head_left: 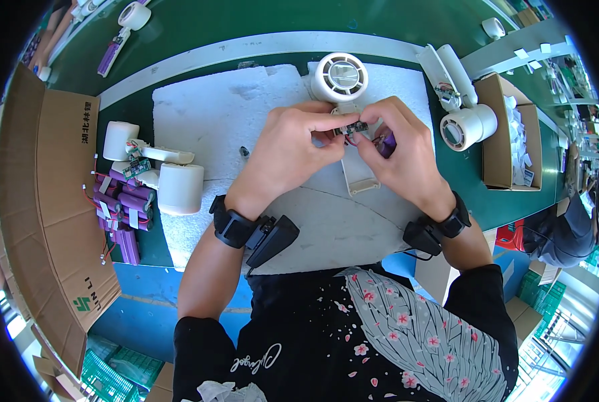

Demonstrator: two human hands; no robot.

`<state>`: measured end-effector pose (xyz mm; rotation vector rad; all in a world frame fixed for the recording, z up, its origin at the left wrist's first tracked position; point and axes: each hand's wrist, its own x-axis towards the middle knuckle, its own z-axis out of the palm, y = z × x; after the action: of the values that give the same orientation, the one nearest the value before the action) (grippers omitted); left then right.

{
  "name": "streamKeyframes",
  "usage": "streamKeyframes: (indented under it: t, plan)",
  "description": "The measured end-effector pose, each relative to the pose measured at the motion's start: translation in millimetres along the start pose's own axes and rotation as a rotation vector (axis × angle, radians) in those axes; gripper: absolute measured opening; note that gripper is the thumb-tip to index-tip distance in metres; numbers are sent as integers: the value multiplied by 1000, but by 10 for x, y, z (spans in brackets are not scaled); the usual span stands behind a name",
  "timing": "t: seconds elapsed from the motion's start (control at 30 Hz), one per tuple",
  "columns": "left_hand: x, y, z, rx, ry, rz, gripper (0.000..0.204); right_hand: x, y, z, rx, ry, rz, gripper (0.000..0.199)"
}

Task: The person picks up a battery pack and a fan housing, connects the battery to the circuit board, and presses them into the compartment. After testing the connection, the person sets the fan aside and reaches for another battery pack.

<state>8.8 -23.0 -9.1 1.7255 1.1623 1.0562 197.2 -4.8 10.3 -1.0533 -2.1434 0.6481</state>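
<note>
You have a small dark rectangular circuit board (354,126) pinched level between both hands' fingertips, red wires trailing beneath it. A purple cylindrical battery cell (387,144) sits tucked in your right palm, above the white foam sheet's (205,107) far edge.

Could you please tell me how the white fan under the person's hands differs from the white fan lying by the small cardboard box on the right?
The fan under the hands lies head away from the person, grille facing up, its handle open. The fan by the box lies head toward the person, its round head tipped sideways. Only the first is being worked on, by the left hand and right hand. Both are white handheld fans.
</note>
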Motion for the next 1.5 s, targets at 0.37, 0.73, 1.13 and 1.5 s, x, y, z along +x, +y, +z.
streamKeyframes:
  t: [0.37, 0.73, 1.13, 1.5]
  plan:
    - [-4, -22, 22, 67, 43, 55, 31, 67, 82, -63, -40, -71, -54, 35]
    - [-2, -35, 28, 95, 68, 92, 31, 77, 104, -70, -38, -94, -53, 37]
    - [7, -2, -8, 88, 27, -11, 30, 88, 81, -25, -32, -40, -20, 34]
    - [-9, -31, 4, -101, -11, -71, 36, 130, -50, -193, 65, -284, 227, 53]
